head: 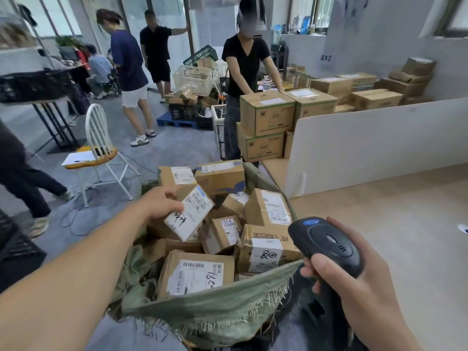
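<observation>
A green woven sack [215,310] lies open in front of me, filled with several cardboard parcels carrying white shipping labels. My left hand [159,202] reaches into it and grips a small box [188,212] whose labelled face, with barcodes and black handwriting, is tilted up towards me. My right hand [354,279] holds a black handheld barcode scanner [326,243] by its handle; the scanner head points at the parcels. A larger labelled box [196,273] lies at the near side of the sack.
A person in black [247,79] stands behind stacked cartons [267,116] just beyond the sack. A white partition board [379,145] and wooden floor are on the right. A white chair [97,148] with papers stands left; other people and crates fill the back.
</observation>
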A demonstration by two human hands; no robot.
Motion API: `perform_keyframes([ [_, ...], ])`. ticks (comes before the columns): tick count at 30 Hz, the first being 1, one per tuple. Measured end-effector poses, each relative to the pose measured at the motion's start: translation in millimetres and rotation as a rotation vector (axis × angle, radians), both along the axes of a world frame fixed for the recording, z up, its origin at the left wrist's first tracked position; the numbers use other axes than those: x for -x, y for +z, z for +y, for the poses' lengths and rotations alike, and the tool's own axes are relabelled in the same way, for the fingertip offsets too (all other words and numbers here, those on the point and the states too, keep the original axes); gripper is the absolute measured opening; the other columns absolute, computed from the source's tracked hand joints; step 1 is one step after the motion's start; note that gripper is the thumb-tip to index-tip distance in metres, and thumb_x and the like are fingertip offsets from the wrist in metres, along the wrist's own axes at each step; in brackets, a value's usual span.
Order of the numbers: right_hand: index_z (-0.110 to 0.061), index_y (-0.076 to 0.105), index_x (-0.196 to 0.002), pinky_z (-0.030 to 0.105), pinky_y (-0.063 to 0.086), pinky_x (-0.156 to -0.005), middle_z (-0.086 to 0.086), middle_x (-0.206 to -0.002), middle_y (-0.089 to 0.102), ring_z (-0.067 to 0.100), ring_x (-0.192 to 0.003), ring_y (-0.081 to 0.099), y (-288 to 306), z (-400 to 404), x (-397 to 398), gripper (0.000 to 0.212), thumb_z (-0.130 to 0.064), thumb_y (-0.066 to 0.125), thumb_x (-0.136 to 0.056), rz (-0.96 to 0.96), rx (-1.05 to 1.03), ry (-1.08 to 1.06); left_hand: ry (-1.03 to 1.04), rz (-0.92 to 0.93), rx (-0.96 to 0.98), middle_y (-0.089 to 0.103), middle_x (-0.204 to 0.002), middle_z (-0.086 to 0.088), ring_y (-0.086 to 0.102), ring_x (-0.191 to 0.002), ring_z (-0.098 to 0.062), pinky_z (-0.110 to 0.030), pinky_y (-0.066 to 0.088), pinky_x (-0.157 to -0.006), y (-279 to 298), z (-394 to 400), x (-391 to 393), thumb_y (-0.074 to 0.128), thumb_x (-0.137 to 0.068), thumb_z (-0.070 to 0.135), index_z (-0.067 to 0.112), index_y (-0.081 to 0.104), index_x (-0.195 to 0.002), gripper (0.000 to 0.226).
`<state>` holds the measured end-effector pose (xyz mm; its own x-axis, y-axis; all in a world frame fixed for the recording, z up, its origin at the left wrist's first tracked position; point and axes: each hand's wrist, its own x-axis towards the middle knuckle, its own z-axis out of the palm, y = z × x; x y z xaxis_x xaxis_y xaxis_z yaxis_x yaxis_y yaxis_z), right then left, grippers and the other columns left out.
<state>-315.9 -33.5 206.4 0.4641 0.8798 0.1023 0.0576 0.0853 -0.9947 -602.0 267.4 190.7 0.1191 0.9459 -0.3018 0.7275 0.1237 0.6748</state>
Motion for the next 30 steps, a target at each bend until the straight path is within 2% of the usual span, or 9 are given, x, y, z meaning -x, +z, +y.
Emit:
perform_keyframes([
  [5, -0.036, 0.065, -0.121, 0.034, 0.058, -0.053, 0.016, -0.092, 0.077, 0.050, -0.074, 0.068, 0, 29, 13, 0.062, -0.004, 0.084, -0.071, 0.026, 0.008, 0.037, 0.062, 0.114, 0.146, 0.067, -0.099, -0.012, 0.062, -0.083, -0.025, -0.037, 0.051, -0.065, -4, 8, 23, 0.069, -0.085, 0.015, 0.009, 0.058, -0.105, 0.024],
  [9, -0.038, 0.067, -0.124, 0.030, 0.060, -0.059, 0.012, -0.099, 0.078, 0.033, -0.082, 0.076, 2, 45, 28, 0.103, -0.071, 0.093, -0.030, 0.049, 0.027, 0.083, 0.118, 0.230, 0.343, 0.054, -0.131, -0.018, 0.059, -0.106, -0.043, -0.051, 0.054, -0.078, -2, 9, 51, 0.065, -0.084, 0.038, 0.015, 0.042, -0.134, 0.060],
  [12, -0.039, 0.064, -0.129, 0.040, 0.063, -0.074, 0.011, -0.106, 0.077, 0.031, -0.093, 0.077, -2, 57, 35, 0.107, -0.066, 0.093, -0.029, 0.042, 0.046, 0.119, 0.266, 0.145, 0.361, 0.053, -0.127, -0.016, 0.059, -0.105, -0.042, -0.054, 0.054, -0.084, -17, 6, 66, 0.073, -0.084, 0.033, 0.014, 0.037, -0.131, 0.062],
  [16, -0.036, 0.063, -0.130, 0.041, 0.059, -0.060, 0.015, -0.107, 0.075, 0.036, -0.085, 0.076, -3, 66, 47, 0.120, -0.080, 0.089, -0.022, 0.079, 0.074, 0.153, 0.225, 0.267, 0.345, 0.037, -0.156, -0.021, 0.060, -0.113, -0.051, -0.056, 0.058, -0.080, -32, -1, 68, 0.080, -0.079, 0.052, 0.009, 0.027, -0.153, 0.101],
  [18, -0.037, 0.064, -0.130, 0.041, 0.059, -0.061, 0.015, -0.107, 0.075, 0.037, -0.086, 0.075, -2, 69, 51, 0.118, -0.081, 0.088, -0.022, 0.084, 0.072, 0.163, 0.216, 0.310, 0.326, 0.046, -0.146, -0.023, 0.066, -0.092, -0.045, -0.047, 0.059, -0.066, -35, -4, 68, 0.073, -0.090, 0.044, 0.006, 0.035, -0.147, 0.079],
  [20, -0.038, 0.064, -0.129, 0.041, 0.059, -0.061, 0.015, -0.105, 0.075, 0.038, -0.086, 0.075, -2, 70, 53, 0.117, -0.081, 0.088, -0.023, 0.083, 0.068, 0.169, 0.225, 0.292, 0.301, 0.061, -0.114, -0.020, 0.061, -0.073, -0.032, -0.038, 0.054, -0.056, -44, -6, 69, 0.069, -0.094, 0.026, 0.005, 0.049, -0.122, 0.040],
  [22, -0.038, 0.065, -0.128, 0.038, 0.058, -0.057, 0.016, -0.102, 0.076, 0.039, -0.081, 0.075, 0, 69, 54, 0.116, -0.079, 0.089, -0.023, 0.089, 0.075, 0.179, 0.244, 0.224, 0.272, 0.063, -0.099, -0.016, 0.060, -0.074, -0.028, -0.040, 0.056, -0.059, -54, -6, 76, 0.065, -0.093, 0.014, 0.008, 0.052, -0.101, 0.017],
  [28, -0.034, 0.064, -0.130, 0.035, 0.058, -0.054, 0.018, -0.103, 0.075, 0.039, -0.076, 0.075, -4, 65, 49, 0.084, -0.042, 0.093, -0.051, 0.068, 0.085, 0.191, 0.169, 0.336, 0.064, 0.060, -0.110, -0.015, 0.064, -0.095, -0.038, -0.047, 0.061, -0.064, -73, -3, 72, 0.059, -0.099, 0.019, 0.008, 0.053, -0.113, 0.019],
  [30, -0.034, 0.064, -0.132, 0.037, 0.059, -0.055, 0.017, -0.104, 0.075, 0.038, -0.080, 0.076, -5, 62, 47, 0.101, -0.062, 0.094, -0.040, 0.075, 0.086, 0.178, 0.127, 0.424, 0.007, 0.065, -0.114, -0.013, 0.064, -0.101, -0.037, -0.042, 0.059, -0.072, -78, 0, 71, 0.057, -0.100, 0.023, 0.009, 0.058, -0.114, 0.020],
])
